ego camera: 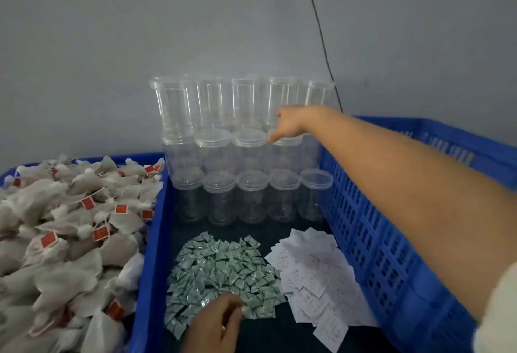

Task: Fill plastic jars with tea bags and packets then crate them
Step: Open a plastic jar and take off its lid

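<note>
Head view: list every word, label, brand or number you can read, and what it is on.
Nothing is legible.
Red tags on the tea bags: no print can be made out.
Green packets: patterned, too small and blurred to read.
White slips: faint reddish print, too blurred to read.
Clear jars and blue crate: no text visible.

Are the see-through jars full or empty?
Empty. The clear jars show nothing inside; the blue crate shows through them.

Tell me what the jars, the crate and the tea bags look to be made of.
Jars: clear, glossy plastic; the wall shows through them. Crate: blue, rigid-looking moulded plastic with a perforated side. Tea bags: off-white matte mesh or paper, probably a fibre fabric, with red tags on strings.
</note>
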A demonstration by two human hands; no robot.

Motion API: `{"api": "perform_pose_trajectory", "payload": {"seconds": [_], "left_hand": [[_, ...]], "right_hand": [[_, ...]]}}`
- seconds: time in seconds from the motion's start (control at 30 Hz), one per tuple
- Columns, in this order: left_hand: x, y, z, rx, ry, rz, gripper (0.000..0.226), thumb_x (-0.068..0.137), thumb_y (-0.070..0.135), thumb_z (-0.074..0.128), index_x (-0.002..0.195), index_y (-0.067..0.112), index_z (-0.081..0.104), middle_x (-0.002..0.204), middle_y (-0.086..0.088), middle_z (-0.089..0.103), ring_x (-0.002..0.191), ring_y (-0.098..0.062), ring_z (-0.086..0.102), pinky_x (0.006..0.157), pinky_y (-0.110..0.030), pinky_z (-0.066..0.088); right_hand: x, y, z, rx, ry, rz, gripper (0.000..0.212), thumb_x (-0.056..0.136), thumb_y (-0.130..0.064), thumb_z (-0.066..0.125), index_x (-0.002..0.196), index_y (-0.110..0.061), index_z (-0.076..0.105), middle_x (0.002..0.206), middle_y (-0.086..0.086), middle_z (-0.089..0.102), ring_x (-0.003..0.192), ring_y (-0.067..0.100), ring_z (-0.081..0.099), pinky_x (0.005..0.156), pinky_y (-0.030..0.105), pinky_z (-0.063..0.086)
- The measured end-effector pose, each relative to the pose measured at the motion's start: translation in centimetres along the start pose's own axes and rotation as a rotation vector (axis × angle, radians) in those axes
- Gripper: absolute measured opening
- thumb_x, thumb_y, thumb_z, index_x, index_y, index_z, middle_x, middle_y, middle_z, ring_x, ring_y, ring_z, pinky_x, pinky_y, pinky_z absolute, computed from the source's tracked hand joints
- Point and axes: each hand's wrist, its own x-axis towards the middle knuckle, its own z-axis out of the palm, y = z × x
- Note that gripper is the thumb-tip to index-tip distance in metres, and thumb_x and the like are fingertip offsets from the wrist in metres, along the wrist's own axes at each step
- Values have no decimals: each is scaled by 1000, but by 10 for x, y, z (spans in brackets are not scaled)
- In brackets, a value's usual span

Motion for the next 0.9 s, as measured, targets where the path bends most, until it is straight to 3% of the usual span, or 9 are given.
{"api": "perform_pose_trajectory", "payload": {"seconds": [0.1,0.17,0.3,0.43,0.5,0.6,0.7,0.77,0.9], "left_hand": [[0,-10,-5,-59,38,-57,19,87,15,66,79,32,64,77,8,67,72,4,61,69,-11,47],[-3,-11,-8,-69,19,-74,18,88,15,65,81,32,64,82,9,67,77,6,61,71,-8,44],[-3,-13,-10,-41,37,-33,16,89,18,63,82,33,63,83,10,66,80,10,59,72,-7,42],[-1,-13,-5,-46,42,10,17,88,21,65,82,36,62,79,9,66,76,3,61,70,-13,47],[-1,-9,-4,-37,47,38,17,88,22,65,81,38,62,78,11,66,76,1,61,70,-17,50],[2,2,-2,9,81,142,24,88,19,65,85,41,58,82,15,65,83,6,59,71,-15,49],[5,24,-2,108,283,387,24,87,24,67,101,37,53,99,24,56,98,8,53,79,-13,45],[4,41,-2,191,470,549,36,86,36,64,118,25,52,114,18,51,110,5,44,92,-16,40],[-5,52,1,552,659,721,70,79,55,56,131,10,41,135,-12,44,130,-27,37,108,-41,29]], "right_hand": [[13,13,31,44,-83,51,99,87,-57,68,158,-10,18,163,13,26,146,34,31,117,44,30],[21,24,48,28,-66,55,97,87,-65,62,157,-12,23,162,13,27,146,34,32,116,42,31],[32,38,52,163,74,62,75,87,-59,66,143,-15,44,146,13,48,118,28,52,88,33,38],[29,48,55,258,103,98,65,85,-52,72,134,-17,47,134,11,53,99,21,47,79,33,37],[21,45,48,337,176,133,72,82,-48,76,138,-16,45,134,12,52,102,24,49,80,34,39],[-9,34,23,497,335,205,84,77,-44,78,146,-16,38,144,14,44,124,32,49,88,33,41],[-71,13,17,749,497,162,92,67,-56,72,147,-28,36,149,10,34,131,29,42,92,37,41],[-125,-6,41,823,522,45,99,58,-70,63,147,-36,35,146,3,33,125,22,42,88,36,40],[-207,-24,115,966,222,-5,91,58,-75,56,140,-37,48,135,-2,46,114,8,52,86,22,43]]}}
